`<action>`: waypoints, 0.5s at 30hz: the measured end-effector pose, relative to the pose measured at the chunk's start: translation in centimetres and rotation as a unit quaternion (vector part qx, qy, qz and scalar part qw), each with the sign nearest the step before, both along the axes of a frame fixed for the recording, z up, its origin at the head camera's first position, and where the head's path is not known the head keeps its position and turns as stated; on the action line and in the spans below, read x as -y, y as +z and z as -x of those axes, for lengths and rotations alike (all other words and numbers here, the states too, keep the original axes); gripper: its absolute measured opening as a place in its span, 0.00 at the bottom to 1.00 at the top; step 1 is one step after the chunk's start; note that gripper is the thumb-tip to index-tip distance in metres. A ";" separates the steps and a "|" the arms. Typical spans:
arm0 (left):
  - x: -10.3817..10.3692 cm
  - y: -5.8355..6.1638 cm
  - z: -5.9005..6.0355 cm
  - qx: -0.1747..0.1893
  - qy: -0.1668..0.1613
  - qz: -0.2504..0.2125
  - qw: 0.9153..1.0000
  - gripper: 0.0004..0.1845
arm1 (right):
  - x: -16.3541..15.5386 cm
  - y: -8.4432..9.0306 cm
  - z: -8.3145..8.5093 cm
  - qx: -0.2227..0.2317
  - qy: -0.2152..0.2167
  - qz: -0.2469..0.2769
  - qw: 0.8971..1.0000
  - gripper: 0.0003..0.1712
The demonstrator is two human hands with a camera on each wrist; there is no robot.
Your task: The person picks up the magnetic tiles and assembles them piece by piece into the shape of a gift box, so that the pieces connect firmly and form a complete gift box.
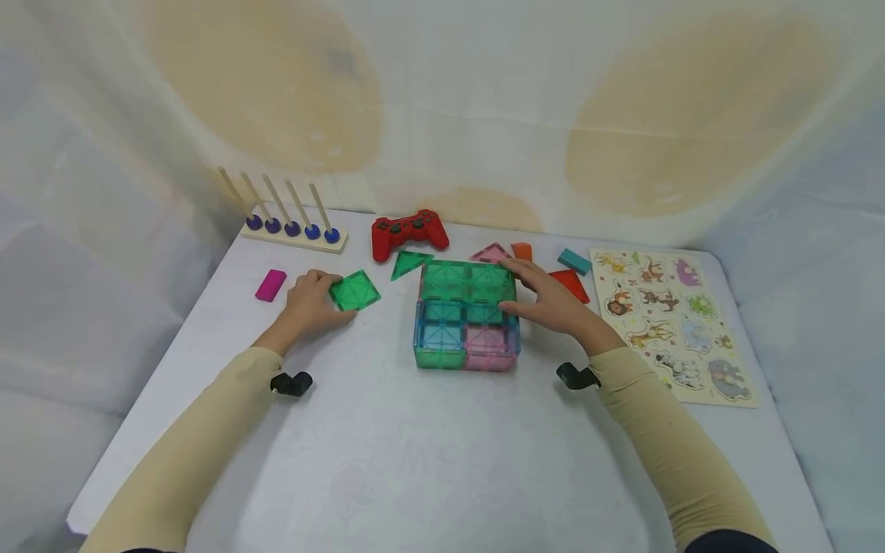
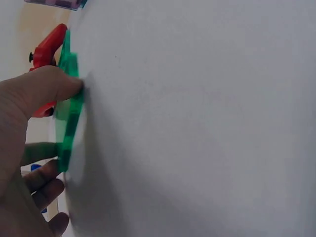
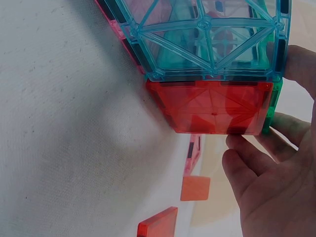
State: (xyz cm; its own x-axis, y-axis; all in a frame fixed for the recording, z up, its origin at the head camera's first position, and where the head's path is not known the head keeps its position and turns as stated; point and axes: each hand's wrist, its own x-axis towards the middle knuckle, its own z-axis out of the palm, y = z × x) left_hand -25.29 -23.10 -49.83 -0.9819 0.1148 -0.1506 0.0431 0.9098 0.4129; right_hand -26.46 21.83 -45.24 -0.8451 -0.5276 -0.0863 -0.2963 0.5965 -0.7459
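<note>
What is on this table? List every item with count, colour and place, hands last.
translucent magnetic-tile box: one, green, blue and pink, table centre.
green square magnetic tile: one, left of box.
green triangle tile: one, behind box.
pink triangle tile: one, behind box.
red game controller: one, rear centre.
wooden peg rack: one, five pegs, blue-purple beads, rear left.
magenta block: one, far left.
orange block: one, rear.
teal block: one, rear right.
animal puzzle board: one, right.
white table: one.
left hand: grips green square.
right hand: touches box's right side.
</note>
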 end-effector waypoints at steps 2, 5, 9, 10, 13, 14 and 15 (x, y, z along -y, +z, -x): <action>-0.1 0.1 -0.2 0.012 -0.026 0.009 1.000 0.44 | -0.1 0.0 0.0 0.000 0.001 0.000 1.000 0.49; -0.3 0.1 -0.5 0.020 -0.049 0.015 0.998 0.45 | -0.1 0.1 0.0 0.000 0.001 -0.001 1.000 0.49; -1.0 -0.1 -0.8 0.010 -0.063 0.016 0.998 0.49 | -0.2 0.0 0.0 0.000 0.001 -0.002 1.000 0.49; -1.2 -0.1 -0.9 0.006 -0.066 0.015 0.998 0.49 | -0.2 0.0 0.0 0.000 0.001 -0.003 1.000 0.49; -1.7 -0.1 -1.1 -0.006 -0.069 0.011 0.998 0.48 | -0.1 0.0 0.0 0.001 -0.002 -0.004 1.000 0.49; -1.8 -0.1 -1.1 -0.007 -0.067 0.007 0.998 0.46 | -0.1 -0.1 0.0 0.002 -0.001 -0.005 1.000 0.49; -1.9 -0.1 -1.2 -0.008 -0.064 0.003 0.998 0.45 | -0.1 -0.1 0.0 0.002 -0.002 -0.007 1.000 0.49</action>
